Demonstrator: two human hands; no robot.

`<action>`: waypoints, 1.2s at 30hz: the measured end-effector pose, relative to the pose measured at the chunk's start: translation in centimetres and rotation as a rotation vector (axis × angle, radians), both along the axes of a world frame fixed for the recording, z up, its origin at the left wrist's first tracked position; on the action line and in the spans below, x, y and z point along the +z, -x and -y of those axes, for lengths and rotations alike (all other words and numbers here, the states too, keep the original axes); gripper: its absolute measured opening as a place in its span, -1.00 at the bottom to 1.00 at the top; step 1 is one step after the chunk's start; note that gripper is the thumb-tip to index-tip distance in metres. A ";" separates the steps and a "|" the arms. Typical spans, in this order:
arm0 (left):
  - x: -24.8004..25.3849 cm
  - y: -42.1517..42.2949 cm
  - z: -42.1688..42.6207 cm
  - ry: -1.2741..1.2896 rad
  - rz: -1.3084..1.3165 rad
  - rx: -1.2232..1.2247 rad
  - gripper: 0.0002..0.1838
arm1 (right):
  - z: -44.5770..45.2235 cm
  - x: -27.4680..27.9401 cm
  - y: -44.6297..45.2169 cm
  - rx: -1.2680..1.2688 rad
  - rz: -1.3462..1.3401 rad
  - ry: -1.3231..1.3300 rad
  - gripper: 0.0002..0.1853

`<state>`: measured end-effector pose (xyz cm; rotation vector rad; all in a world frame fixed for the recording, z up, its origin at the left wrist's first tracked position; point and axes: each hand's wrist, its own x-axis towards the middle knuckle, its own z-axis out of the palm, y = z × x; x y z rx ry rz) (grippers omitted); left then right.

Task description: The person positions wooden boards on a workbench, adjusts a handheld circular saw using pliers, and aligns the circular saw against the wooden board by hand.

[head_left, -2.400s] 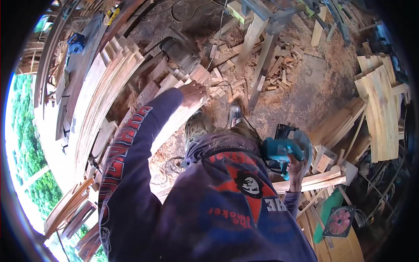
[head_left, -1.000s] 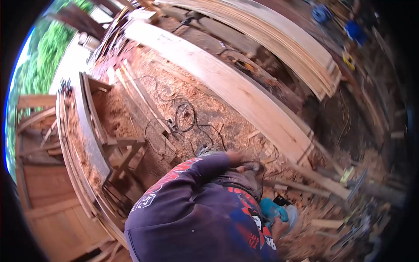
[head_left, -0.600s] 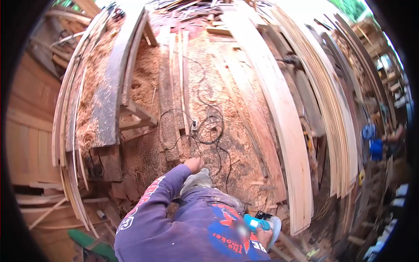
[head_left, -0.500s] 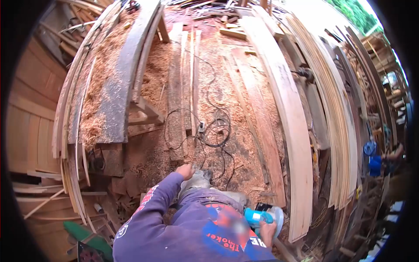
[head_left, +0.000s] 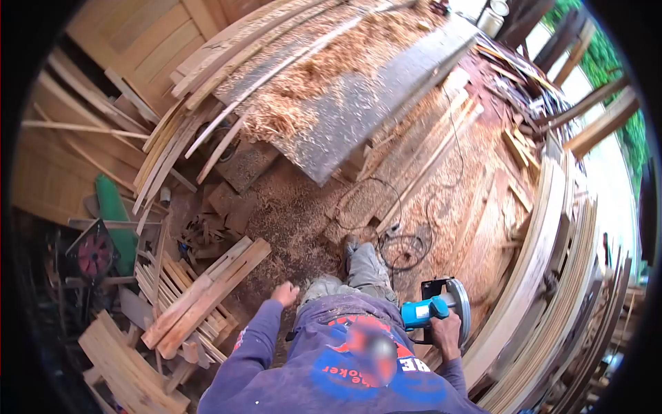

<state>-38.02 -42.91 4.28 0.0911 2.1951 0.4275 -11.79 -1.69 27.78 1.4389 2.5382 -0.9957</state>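
The teal circular saw (head_left: 425,312) hangs at my right side, its round blade guard facing outward. Around its handle are the wrapped fingers of my right hand (head_left: 446,330). My left hand (head_left: 285,294) is out to the left of my hips, above the sawdust-covered floor. It looks loosely curled, and its fingers are too small and blurred to tell whether they hold anything. Nearest to it lie short, thick boards (head_left: 210,293) stacked on thinner strips.
A workbench (head_left: 345,124) heaped with shavings stands ahead. A coiled black cable (head_left: 405,250) lies on the floor before my feet. Long planks (head_left: 527,265) line the right side. A fan with red blades (head_left: 93,254) and a green sheet (head_left: 116,221) are at the left.
The view has swung left, bringing the workbench to the centre and the short boards and fan into view. My right hand still carries the saw. One foot has stepped forward.
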 end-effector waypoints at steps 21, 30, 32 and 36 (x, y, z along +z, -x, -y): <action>-13.4 12.0 -0.1 -0.211 -0.216 0.337 -0.59 | -6.4 16.8 52.3 1.015 0.096 -0.166 -0.69; -9.5 18.4 13.9 -0.272 0.363 1.243 -0.56 | -1.9 10.1 79.8 1.144 0.383 -0.406 -0.83; -7.8 20.5 16.1 -0.191 0.382 1.339 -0.68 | 1.0 8.5 83.0 1.043 0.435 -0.406 -0.82; -7.7 25.1 21.1 -0.234 0.297 1.186 -0.69 | 4.4 1.2 84.2 1.197 0.584 -0.550 -0.77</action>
